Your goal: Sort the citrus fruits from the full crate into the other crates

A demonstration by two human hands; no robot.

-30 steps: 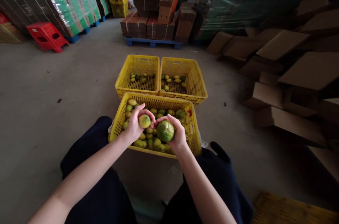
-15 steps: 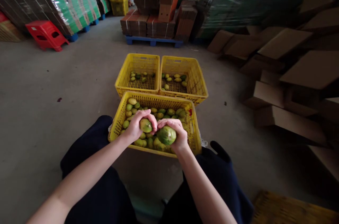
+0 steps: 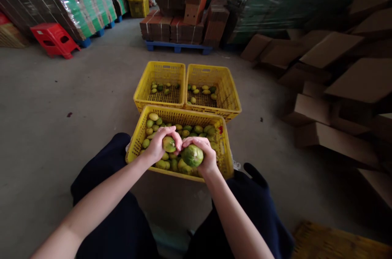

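Note:
My left hand (image 3: 159, 144) is closed around a small yellow-green lemon (image 3: 169, 144). In my right hand (image 3: 206, 153) is a bigger, greener lemon (image 3: 192, 156), its rounded end facing up toward me. The fingertips of both hands come close together over the near yellow crate (image 3: 227, 151); whether they touch I cannot tell. Many yellow and green lemons (image 3: 153, 116) lie in that crate, some hidden beneath my hands.
Beyond stand two yellow crates, a left one (image 3: 139, 96) and a right one (image 3: 234, 98), each with several lemons on its bottom. Cardboard boxes (image 3: 337, 144) are heaped at right. A red stool (image 3: 55, 40) and a blue pallet (image 3: 177, 47) of flattened cartons stand farther back.
Almost nothing differs. Both hands keep their lemons over the near crate, and the view has shifted very slightly.

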